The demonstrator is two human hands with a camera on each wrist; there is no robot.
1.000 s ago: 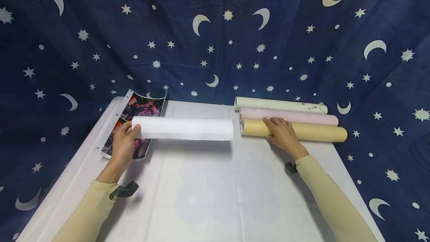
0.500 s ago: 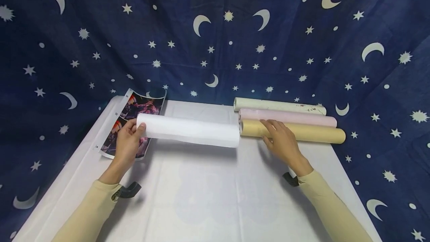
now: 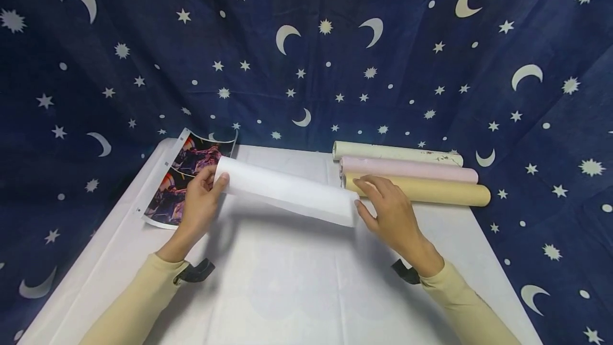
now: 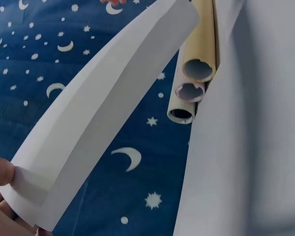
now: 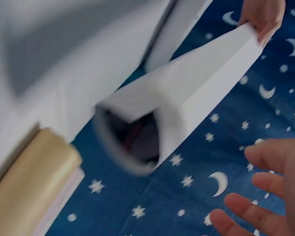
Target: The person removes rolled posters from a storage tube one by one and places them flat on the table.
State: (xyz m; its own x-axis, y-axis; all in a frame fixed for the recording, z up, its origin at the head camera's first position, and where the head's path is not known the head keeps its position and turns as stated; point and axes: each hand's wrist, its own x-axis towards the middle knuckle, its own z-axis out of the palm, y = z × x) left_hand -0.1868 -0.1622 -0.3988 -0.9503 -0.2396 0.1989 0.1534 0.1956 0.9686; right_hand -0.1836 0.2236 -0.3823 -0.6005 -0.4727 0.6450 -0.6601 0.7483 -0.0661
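Observation:
A rolled sheet of white paper (image 3: 287, 190) hangs above the table, slanting down to the right. My left hand (image 3: 201, 204) pinches its left end, thumb in front and fingers behind, as the left wrist view also shows on the paper roll (image 4: 88, 118). My right hand (image 3: 390, 220) is at the roll's right end, with the fingers spread. In the right wrist view, the hand (image 5: 263, 191) has loosely bent fingers apart from the roll (image 5: 201, 78), whose hollow end shows a dark inner side. Behind my right hand lies a yellow roll (image 3: 445, 191).
A pink roll (image 3: 412, 169) and a cream roll (image 3: 392, 152) with a floral print lie side by side behind the yellow one. At the back left, a printed sheet (image 3: 165, 196) with curled edges rests on the white table (image 3: 287, 292). A blue star-and-moon cloth (image 3: 306, 41) hangs behind.
My right hand has lifted off the yellow roll and moved toward the white roll's right end. My left hand has carried the white roll right, and its right end has dipped.

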